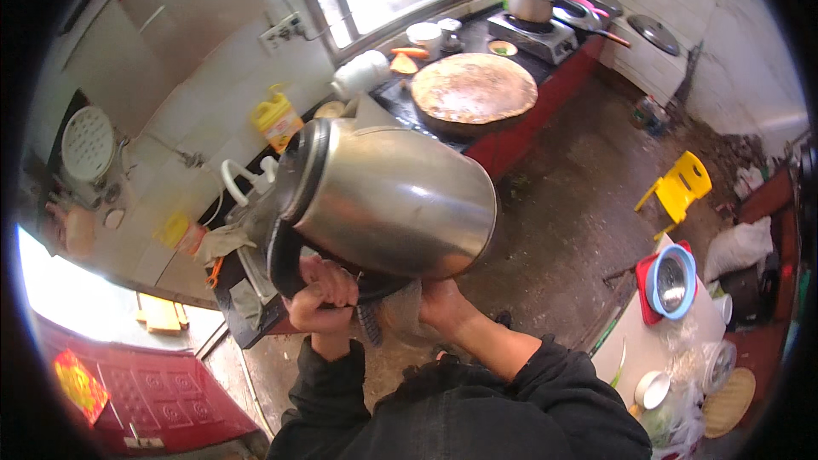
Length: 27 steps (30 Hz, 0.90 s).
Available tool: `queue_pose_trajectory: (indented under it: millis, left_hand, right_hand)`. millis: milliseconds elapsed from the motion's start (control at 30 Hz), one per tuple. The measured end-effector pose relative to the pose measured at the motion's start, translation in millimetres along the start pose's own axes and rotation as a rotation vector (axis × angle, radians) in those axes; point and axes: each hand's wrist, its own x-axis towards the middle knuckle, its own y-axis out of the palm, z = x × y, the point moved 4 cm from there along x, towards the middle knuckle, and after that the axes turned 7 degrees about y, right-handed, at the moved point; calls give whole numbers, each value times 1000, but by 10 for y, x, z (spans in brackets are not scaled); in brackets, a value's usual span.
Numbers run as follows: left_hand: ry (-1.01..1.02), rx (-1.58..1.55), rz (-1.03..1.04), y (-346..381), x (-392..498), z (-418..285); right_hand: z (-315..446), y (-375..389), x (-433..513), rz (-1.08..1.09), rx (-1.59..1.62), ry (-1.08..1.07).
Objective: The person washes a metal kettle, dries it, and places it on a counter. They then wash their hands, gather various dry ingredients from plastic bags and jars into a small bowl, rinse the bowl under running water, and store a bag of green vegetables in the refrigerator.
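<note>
A large stainless-steel electric kettle (402,198) with a black lid rim and black handle lies tilted in front of my chest, held up off any surface. Around its handle, the fingers of my left hand (323,294) are closed. My right hand (441,300) is at the kettle's near side, close to its base. The kettle's body hides most of its fingers, so I cannot see whether they grip it. A pale, blurred, cloth-like thing (401,312) shows between my two hands. Behind the kettle is a white faucet (236,182) at the sink.
A big round wooden lid or board (476,89) sits on the dark counter. Beyond it a pot (529,0) stands on a gas stove (533,35). To the right are a yellow chair (680,188) and a table (613,338) holding a blue basin (671,281).
</note>
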Motion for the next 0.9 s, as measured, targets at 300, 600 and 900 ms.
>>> queue_pose_trajectory:
  millis: [300,600,900]
  left_hand:
    - [183,1107,412,688,-10,704]
    - [-102,1058,816,1369,-192,1339]
    - [-778,137,491,1730,-535,2357]
  right_hand:
    - [129,1069,-1141,-502,-624,-604]
    - [1030,1806,-2385,-877,-1884,-1733]
    - [1989,1225,-3919,-892,-1127,-1506]
